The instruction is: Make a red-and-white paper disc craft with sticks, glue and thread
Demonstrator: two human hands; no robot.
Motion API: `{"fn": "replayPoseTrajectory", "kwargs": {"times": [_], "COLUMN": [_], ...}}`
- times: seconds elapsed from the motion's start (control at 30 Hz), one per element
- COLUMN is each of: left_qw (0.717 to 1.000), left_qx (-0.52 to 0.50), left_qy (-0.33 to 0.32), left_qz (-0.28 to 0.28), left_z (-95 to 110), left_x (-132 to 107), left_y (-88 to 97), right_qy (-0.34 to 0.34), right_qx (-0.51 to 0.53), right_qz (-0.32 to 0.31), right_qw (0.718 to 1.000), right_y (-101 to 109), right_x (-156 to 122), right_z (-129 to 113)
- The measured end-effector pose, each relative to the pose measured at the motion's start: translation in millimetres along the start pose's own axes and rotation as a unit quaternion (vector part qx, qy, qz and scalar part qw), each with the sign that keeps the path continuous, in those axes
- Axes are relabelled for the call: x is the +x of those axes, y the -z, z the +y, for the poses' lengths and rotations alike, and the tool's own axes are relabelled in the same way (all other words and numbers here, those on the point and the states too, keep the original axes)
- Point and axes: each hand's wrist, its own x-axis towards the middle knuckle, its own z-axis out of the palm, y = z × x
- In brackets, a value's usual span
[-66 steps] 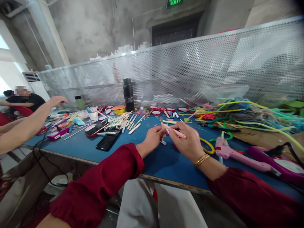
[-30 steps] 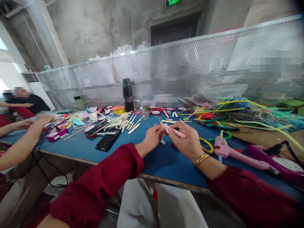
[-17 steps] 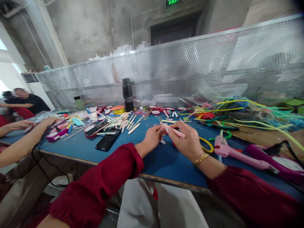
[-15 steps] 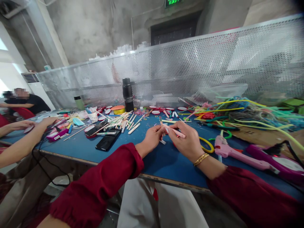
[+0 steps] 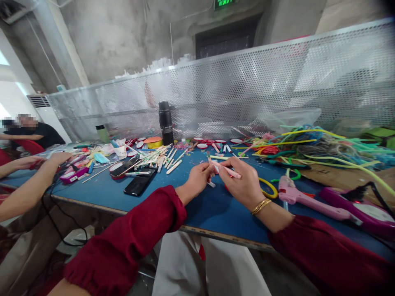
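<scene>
Near the middle of the blue table (image 5: 197, 213), my left hand (image 5: 197, 177) pinches a narrow flat stick (image 5: 209, 156). The stick's upper end shows above the fingers, and a pale end sticks out below them. My right hand (image 5: 242, 181) is closed around a pale pink pen (image 5: 233, 172), whose tip side points at the stick. Fingers hide where the pen and stick meet, so I cannot tell whether they touch. Right of my right hand lie a yellow ring (image 5: 273, 190) and a pink glue gun (image 5: 314, 199).
Left of my hands are a black phone (image 5: 138, 183), loose wooden sticks (image 5: 174, 166) and a black bottle (image 5: 166, 123). Colourful pipe cleaners (image 5: 330, 144) heap at the right, beside a purple device (image 5: 367, 209). A co-worker's arms (image 5: 33, 185) reach in from the left.
My hands, the pen and the stick keep nearly the same position. At the left, the co-worker's hands have shifted slightly.
</scene>
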Motion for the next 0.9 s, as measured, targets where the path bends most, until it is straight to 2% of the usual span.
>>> {"fn": "replayPoseTrajectory", "kwargs": {"times": [0.63,0.9], "left_qw": [1.0,0.998], "left_qx": [-0.009,-0.019], "left_qy": [-0.002,0.047], "left_qz": [-0.01,-0.037], "left_z": [-2.7,-4.7], "left_x": [0.3,1.8], "left_y": [-0.3,2.2], "right_qy": [-0.008,-0.019], "right_qx": [-0.002,0.013], "right_qz": [-0.011,-0.011], "right_qw": [1.0,1.0], "right_y": [-0.1,-1.6], "right_x": [-0.1,-0.1], "right_z": [2.4,4.8]}}
